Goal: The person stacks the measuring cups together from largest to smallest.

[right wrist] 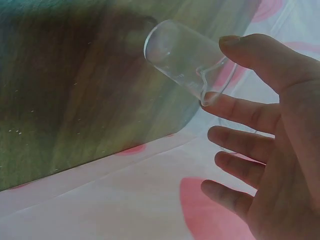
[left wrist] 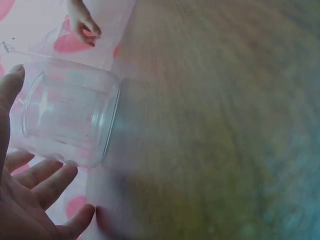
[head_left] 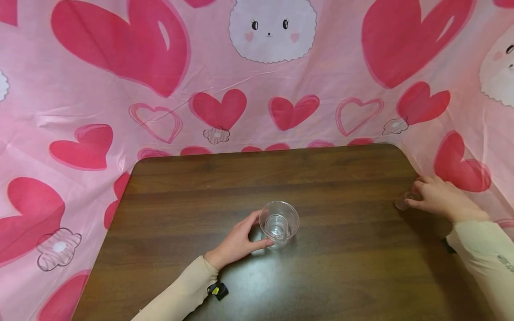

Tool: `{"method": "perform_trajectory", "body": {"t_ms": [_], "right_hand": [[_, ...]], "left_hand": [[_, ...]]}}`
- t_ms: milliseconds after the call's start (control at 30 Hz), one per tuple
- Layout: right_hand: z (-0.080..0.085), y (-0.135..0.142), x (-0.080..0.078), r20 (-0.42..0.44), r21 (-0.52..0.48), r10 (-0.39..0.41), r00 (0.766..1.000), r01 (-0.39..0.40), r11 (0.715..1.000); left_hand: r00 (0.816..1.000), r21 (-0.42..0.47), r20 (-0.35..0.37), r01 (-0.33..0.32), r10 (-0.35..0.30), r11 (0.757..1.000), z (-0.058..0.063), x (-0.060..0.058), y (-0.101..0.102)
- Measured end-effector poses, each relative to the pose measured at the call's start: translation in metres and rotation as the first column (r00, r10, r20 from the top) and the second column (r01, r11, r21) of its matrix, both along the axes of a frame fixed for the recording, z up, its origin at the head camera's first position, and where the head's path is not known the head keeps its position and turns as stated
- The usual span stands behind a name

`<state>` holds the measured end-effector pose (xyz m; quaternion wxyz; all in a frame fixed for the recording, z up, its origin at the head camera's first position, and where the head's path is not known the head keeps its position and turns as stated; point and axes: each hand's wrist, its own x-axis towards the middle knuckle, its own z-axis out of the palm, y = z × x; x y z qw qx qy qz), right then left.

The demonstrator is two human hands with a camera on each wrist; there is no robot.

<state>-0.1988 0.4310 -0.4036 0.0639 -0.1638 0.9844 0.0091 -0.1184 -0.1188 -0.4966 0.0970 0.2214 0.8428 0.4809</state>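
A large clear beaker (head_left: 296,218) stands upright on the table, with a smaller clear beaker (head_left: 277,226) nested inside it. My left hand (head_left: 237,240) holds the large one from its left side, thumb at the near wall and fingers along the far wall; the left wrist view shows the wall (left wrist: 70,70) between them. Over at the table's right edge, my right hand (head_left: 439,196) pinches a small clear beaker (right wrist: 180,55) at its spouted rim between thumb and index finger. The other right fingers (right wrist: 240,142) are spread off the glass.
The dark wood-grain table (head_left: 341,267) has rounded far corners. A pink cloth (head_left: 257,80) with hearts and white fluffy faces hangs behind it and along both sides, close to the right hand. Dark straps (head_left: 218,290) show at the sleeve cuffs.
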Motion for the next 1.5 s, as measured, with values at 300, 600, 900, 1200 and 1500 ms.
{"method": "perform_trajectory", "body": {"t_ms": [300, 600, 900, 1200, 1500], "right_hand": [[0.003, -0.011, 0.003, -0.023, 0.004, 0.017, 1.000, -0.017, 1.000], [0.004, -0.023, 0.007, -0.038, 0.027, 0.062, 0.997, -0.061, 0.998], [0.003, -0.033, 0.011, -0.029, 0.045, 0.083, 0.996, -0.082, 0.996], [0.001, -0.042, 0.012, -0.057, 0.024, 0.130, 0.990, -0.128, 0.991], [0.003, -0.048, 0.015, -0.036, 0.025, 0.121, 0.992, -0.120, 0.992]], "left_hand": [[1.000, 0.000, 0.011, -0.002, 0.002, 1.000, -0.002, 0.001, -0.001], [1.000, -0.013, 0.004, -0.007, 0.008, 1.000, -0.003, 0.002, 0.000], [1.000, -0.017, 0.005, -0.004, 0.004, 1.000, -0.003, 0.002, 0.000], [1.000, -0.009, 0.005, -0.008, 0.008, 1.000, -0.002, 0.002, 0.001], [1.000, -0.013, 0.000, -0.008, 0.008, 1.000, -0.001, 0.003, 0.002]]}}
